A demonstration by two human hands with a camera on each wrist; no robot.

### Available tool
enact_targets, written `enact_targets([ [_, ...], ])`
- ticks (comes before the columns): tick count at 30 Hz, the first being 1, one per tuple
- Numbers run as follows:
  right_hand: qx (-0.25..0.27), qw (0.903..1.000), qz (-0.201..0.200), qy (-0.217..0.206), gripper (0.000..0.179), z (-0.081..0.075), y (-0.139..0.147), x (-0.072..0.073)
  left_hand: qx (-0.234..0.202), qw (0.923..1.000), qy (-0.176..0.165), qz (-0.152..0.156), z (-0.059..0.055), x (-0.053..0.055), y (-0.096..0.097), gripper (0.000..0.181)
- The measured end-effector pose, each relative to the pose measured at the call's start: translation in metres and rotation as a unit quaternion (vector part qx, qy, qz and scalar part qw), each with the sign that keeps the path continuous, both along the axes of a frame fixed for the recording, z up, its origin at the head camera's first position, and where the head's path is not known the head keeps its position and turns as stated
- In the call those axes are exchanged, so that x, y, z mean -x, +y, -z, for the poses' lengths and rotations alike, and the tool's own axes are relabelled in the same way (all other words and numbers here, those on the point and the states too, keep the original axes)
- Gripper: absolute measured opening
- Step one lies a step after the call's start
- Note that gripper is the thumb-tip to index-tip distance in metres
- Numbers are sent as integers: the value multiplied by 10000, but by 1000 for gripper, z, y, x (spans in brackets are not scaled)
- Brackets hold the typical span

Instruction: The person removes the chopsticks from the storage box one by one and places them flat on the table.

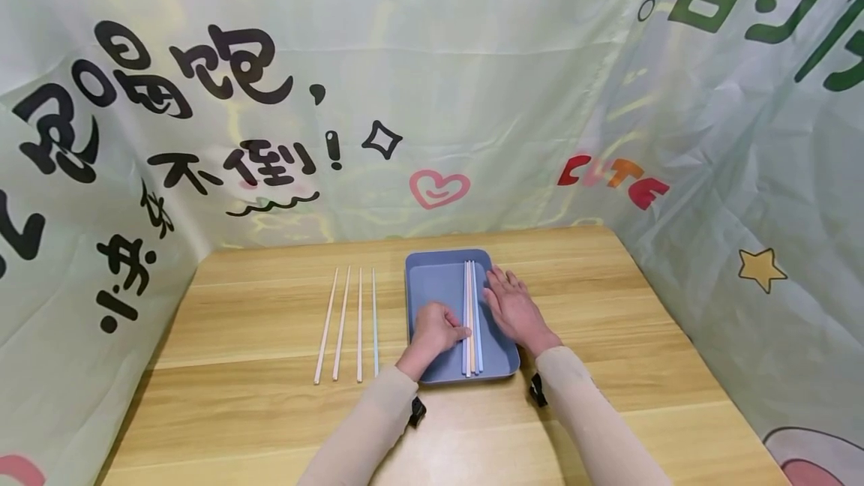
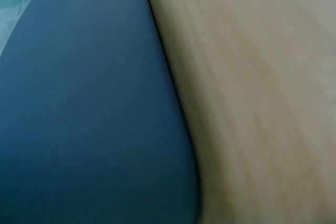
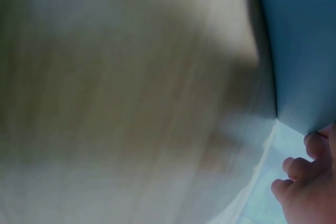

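Note:
A blue-grey tray lies on the table, with a bundle of chopsticks lengthwise in its right half. My left hand is over the tray, thumb and curled fingers pinching at the bundle's left side; its fingertips partly cover the sticks. Against the tray's right side rests my right hand, fingers extended. The right wrist view shows several fingers of the right hand by the tray wall. Mostly tray wall fills the left wrist view, so the left hand's grip is hidden there.
Left of the tray, several separate chopsticks lie side by side, including a pinkish-white chopstick and a light blue chopstick. The wooden table meets a printed cloth backdrop at the back and sides.

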State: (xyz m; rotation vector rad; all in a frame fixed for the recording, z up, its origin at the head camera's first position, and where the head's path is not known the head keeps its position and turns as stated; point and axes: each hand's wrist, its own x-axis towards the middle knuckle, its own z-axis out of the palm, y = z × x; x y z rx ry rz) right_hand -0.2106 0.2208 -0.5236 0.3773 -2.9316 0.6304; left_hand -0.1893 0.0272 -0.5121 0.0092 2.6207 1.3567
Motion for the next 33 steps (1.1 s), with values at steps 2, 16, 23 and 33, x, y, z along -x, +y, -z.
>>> enact_targets([
  [2, -14, 10000, 9, 17, 55, 0, 0, 0, 70, 10000, -38, -37, 0, 0, -1, 24],
  [16, -77, 9998, 24, -179, 56, -4, -3, -1, -6, 9999, -119, -110, 4, 0, -3, 31],
  [23, -115, 9998, 55, -174, 57, -3, -1, 0, -30, 10000, 81, 25, 2, 0, -2, 32],
  [33, -63, 9998, 5, -191, 57, 0, 0, 1, 361, 9993, -18, 66, -1, -1, 0, 34],
])
